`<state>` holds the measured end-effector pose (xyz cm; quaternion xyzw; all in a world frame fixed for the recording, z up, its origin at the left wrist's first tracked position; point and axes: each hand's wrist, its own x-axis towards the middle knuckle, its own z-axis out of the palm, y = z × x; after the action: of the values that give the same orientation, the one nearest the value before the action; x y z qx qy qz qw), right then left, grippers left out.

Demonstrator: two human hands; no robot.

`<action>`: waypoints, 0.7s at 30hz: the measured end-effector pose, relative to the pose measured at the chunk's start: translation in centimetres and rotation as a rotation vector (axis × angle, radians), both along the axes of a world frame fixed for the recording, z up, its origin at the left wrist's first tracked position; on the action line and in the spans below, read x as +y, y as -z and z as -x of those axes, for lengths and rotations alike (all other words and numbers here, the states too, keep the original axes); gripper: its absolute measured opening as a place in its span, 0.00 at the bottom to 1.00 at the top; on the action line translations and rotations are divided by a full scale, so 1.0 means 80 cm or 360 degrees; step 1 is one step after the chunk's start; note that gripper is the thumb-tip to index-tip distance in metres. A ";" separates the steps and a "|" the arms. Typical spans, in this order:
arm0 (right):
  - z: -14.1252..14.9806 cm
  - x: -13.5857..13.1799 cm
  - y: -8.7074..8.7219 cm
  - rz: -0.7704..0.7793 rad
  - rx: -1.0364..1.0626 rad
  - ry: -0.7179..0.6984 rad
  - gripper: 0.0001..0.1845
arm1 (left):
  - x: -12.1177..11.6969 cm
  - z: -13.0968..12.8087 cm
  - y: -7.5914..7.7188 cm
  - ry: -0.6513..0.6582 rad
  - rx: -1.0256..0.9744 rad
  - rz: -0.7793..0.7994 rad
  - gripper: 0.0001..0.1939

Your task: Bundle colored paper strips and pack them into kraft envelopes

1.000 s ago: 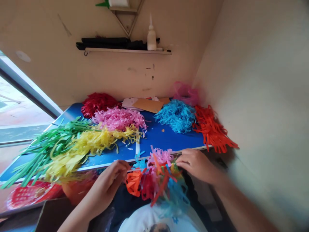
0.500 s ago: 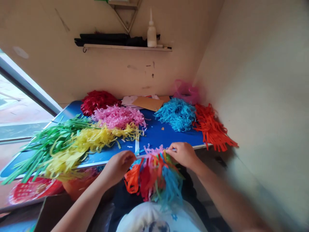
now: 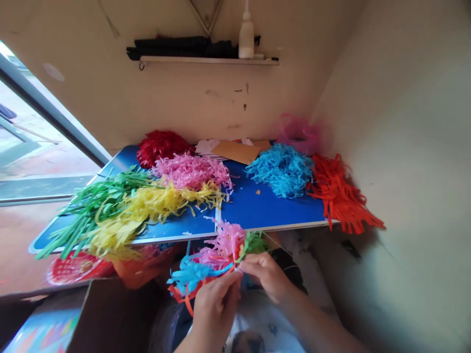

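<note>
A bunch of coloured paper strips [image 3: 228, 240], pink, blue, green and orange, is gathered tightly at its middle just in front of the table edge. My left hand [image 3: 217, 301] is closed at that gathered point, thumb and fingers pinched together. From the right, my right hand [image 3: 267, 274] pinches at the same spot, its fingertips almost touching the left ones. Whether a thin tie runs between the fingertips is too small to tell. Blue and orange strips hang out to the left of my left hand, and green ones show behind my right.
On the blue table [image 3: 235, 211] lie heaps of shredded paper: dark red [image 3: 162, 147], pink [image 3: 193, 169], yellow [image 3: 158, 203], green [image 3: 99, 206], blue [image 3: 281, 169] and orange-red [image 3: 342, 193]. Envelopes [image 3: 237, 151] rest behind. A red basket [image 3: 79, 267] and cardboard box [image 3: 114, 314] stand lower left.
My hands have come together from either side of the bunch to its middle. The bunch has turned, with its strips now spreading upward and left. The camera view has shifted.
</note>
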<state>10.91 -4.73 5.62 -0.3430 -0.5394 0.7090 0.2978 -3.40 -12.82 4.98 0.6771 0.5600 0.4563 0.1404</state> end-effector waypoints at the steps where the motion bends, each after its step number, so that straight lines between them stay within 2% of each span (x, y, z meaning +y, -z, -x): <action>1: -0.001 0.000 0.001 -0.0029 -0.0007 -0.0016 0.21 | 0.000 0.001 0.006 0.0022 0.0109 -0.0039 0.11; 3: -0.003 0.002 -0.001 -0.0147 -0.0043 0.0009 0.19 | -0.003 0.003 0.013 0.0135 0.0302 -0.0077 0.13; 5: -0.006 0.003 -0.005 -0.0212 -0.0079 0.0077 0.19 | -0.010 0.008 0.009 0.0354 0.0406 -0.0045 0.13; 8: -0.013 0.004 -0.011 -0.0258 -0.0091 0.0030 0.23 | -0.013 0.028 -0.026 0.0531 0.0469 -0.0018 0.10; 10: -0.016 0.004 -0.016 -0.0275 -0.0061 -0.0132 0.23 | -0.002 0.045 -0.059 0.0410 0.0488 -0.0067 0.11; 11: -0.018 0.003 -0.020 -0.0293 -0.0042 -0.0226 0.24 | 0.007 0.053 -0.073 0.0426 0.0504 -0.0061 0.13; 14: -0.023 0.000 -0.036 -0.0344 0.0012 -0.0435 0.24 | 0.039 0.064 -0.097 0.0806 0.0438 0.0151 0.21; 16: -0.029 -0.002 -0.046 -0.0433 -0.0035 -0.0465 0.22 | 0.056 0.060 -0.097 0.0978 0.0390 0.0276 0.27; 17: -0.032 -0.003 -0.050 -0.0497 -0.0091 -0.0453 0.21 | 0.061 0.055 -0.093 0.0988 0.0393 0.0302 0.26; 21: -0.042 -0.006 -0.050 -0.0630 -0.0263 -0.0325 0.19 | 0.066 0.040 -0.078 0.0767 0.0467 0.0168 0.05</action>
<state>14.27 -5.18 9.63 -0.2784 -0.7223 0.5854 0.2409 -6.56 -7.50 11.21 0.8413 0.4201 0.2772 0.1974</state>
